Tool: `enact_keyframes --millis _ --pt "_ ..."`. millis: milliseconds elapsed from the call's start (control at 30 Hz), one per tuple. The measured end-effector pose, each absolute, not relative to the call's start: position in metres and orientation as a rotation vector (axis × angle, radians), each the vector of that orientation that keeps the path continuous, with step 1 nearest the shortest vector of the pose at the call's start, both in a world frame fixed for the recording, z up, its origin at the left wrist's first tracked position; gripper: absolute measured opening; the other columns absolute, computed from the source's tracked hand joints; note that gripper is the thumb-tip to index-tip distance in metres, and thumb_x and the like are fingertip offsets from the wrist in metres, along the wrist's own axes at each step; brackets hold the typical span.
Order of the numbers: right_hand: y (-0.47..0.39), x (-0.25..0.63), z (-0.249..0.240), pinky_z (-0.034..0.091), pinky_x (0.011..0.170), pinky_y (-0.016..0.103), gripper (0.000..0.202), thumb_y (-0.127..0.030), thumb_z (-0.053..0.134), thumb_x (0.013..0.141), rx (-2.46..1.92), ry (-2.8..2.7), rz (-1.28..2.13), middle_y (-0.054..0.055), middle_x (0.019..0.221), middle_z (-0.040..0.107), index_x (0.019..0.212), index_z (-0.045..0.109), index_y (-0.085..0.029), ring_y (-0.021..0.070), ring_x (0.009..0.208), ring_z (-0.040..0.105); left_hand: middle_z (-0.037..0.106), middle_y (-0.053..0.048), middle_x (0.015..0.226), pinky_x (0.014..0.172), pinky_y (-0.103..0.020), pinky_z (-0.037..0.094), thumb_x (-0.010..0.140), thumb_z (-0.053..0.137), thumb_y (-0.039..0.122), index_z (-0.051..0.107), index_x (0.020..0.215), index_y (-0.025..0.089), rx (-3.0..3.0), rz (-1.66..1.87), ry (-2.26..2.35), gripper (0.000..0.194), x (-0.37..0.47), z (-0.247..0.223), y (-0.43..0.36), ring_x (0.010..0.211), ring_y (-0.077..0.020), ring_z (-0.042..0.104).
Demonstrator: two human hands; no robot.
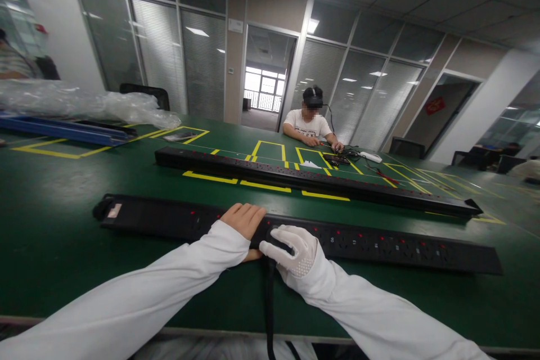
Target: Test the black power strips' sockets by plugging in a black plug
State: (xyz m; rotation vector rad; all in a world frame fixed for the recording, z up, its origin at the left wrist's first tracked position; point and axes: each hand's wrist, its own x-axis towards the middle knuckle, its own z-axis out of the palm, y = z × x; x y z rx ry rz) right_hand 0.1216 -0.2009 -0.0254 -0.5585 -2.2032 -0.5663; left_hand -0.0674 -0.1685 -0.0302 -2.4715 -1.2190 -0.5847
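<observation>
A long black power strip (375,244) with a row of sockets and small red lights lies across the green table in front of me. Bare-skinned below a white sleeve, my left hand (242,224) wraps over the middle of the strip, thumb on the near side. Just right of it, my right hand (295,250), in a white dotted glove, is closed around a black plug (279,237) at one of the sockets. Fingers partly cover the plug, so how deep it sits cannot be made out. Its black cable (270,304) hangs down over the table's near edge.
Beyond lies a second long black power strip (295,177). Yellow tape outlines (270,149) mark the green table (54,270). Clear plastic wrap (84,101) and blue rails (63,128) lie at the left. Across the table sits a person (306,124) near cables and a white device (370,156).
</observation>
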Motion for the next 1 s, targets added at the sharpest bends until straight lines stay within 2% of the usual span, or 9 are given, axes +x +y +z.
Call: enact_keyframes --millis 300,1000 --pt "-0.1993 0.1236 -0.0298 0.047 0.073 0.032 0.039 -0.014 0.051 0.067 -0.533 -2.211 -0.602 0.003 0.098 0.055 0.101 0.06 -0.029 0.017 0.091 0.051 0.054 -0.012 0.103 0.075 -0.038 0.032 0.052 0.058 0.044 0.044 0.111 0.01 -2.484 -0.559 -1.233 0.07 -0.0677 -0.0299 -0.1682 0.092 -0.0273 0.046" --pt "-0.2015 0.1206 -0.0237 0.047 0.072 0.03 0.029 -0.018 0.051 0.071 -0.571 -2.193 -0.571 0.003 0.094 0.058 0.095 0.062 -0.03 0.0157 0.087 0.053 0.054 -0.012 0.101 0.075 -0.037 0.031 0.053 0.057 0.041 0.042 0.111 0.011 -2.481 -0.561 -1.239 0.067 -0.0672 -0.0259 -0.1717 0.092 -0.027 0.046"
